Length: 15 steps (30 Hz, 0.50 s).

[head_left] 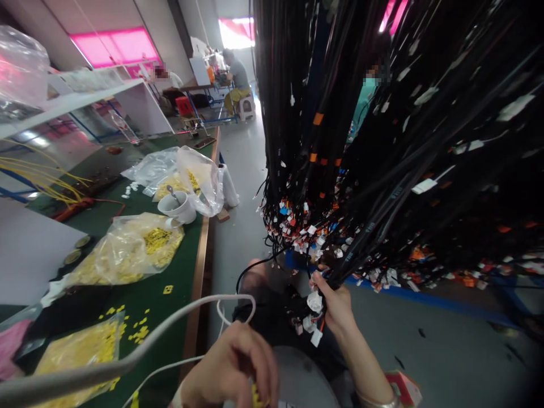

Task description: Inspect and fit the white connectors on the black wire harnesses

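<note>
My right hand [338,306] is closed around a bundle of black cables [352,255] in front of my lap. White plastic connectors [314,302] at the cable ends dangle below its fingers. Low in the view, my left hand [238,362] is curled, slightly blurred. Small yellow plastic pieces [255,396] show at its fingertips; how many it grips is hidden. More cables of the same kind [293,113] hang in a thick mass ahead and to the right, ending in white, orange, red and blue connectors.
On the green table [178,306] at left lie bags of yellow pieces [127,249], loose yellow pieces [140,331] and a white cup [178,208]. A thick white cord [170,320] crosses near my left hand. A red box [403,388] sits on the floor. People sit farther back.
</note>
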Available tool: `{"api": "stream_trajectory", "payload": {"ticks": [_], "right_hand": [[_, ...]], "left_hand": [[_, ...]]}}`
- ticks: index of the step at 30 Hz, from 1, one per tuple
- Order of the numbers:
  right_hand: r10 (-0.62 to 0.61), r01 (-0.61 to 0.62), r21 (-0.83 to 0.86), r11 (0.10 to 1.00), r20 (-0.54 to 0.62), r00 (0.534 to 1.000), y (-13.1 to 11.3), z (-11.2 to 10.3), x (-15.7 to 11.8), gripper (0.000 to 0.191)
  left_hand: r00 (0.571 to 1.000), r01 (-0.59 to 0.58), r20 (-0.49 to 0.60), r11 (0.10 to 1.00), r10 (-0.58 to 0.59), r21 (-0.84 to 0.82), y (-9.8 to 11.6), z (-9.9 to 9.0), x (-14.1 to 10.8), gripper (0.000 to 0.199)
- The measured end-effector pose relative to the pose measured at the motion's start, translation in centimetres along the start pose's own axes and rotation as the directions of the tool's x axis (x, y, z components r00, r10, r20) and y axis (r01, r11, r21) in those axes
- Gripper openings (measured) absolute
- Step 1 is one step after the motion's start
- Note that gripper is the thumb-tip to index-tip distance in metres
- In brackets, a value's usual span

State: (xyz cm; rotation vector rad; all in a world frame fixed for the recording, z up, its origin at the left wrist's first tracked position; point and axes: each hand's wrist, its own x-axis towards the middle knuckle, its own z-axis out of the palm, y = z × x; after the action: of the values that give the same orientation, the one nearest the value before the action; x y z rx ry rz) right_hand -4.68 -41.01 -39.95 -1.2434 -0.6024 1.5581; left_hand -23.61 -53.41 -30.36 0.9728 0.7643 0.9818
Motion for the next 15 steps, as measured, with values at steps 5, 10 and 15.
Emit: {"api": "stream_trajectory", "payload": {"ticks": [5, 10, 15], "right_hand": [[-0.035, 0.036, 0.009, 0.999, -0.053, 0.998, -0.8, 1.1, -1.2, 0.055], [-0.023, 0.026, 0.041, 0.999, -0.069, 0.997, -1.2, 1.6, -1.5, 0.055], [0.008, -0.003, 0.08, 0.997, -0.061, 0.998, -1.3, 2.1, -1.6, 0.054]], "left_hand": [[0.975, -0.139, -0.127, 0.949, 0.181, 0.284, -0.3, 3.1, 3.8, 0.014], [0.938, -0.11, -0.264, 0.915, 0.224, 0.388, -2.4, 2.4, 5.6, 0.014], [0.831, -0.118, -0.389, 0.81, 0.398, 0.575, -5.2, 1.6, 6.6, 0.024]]}}
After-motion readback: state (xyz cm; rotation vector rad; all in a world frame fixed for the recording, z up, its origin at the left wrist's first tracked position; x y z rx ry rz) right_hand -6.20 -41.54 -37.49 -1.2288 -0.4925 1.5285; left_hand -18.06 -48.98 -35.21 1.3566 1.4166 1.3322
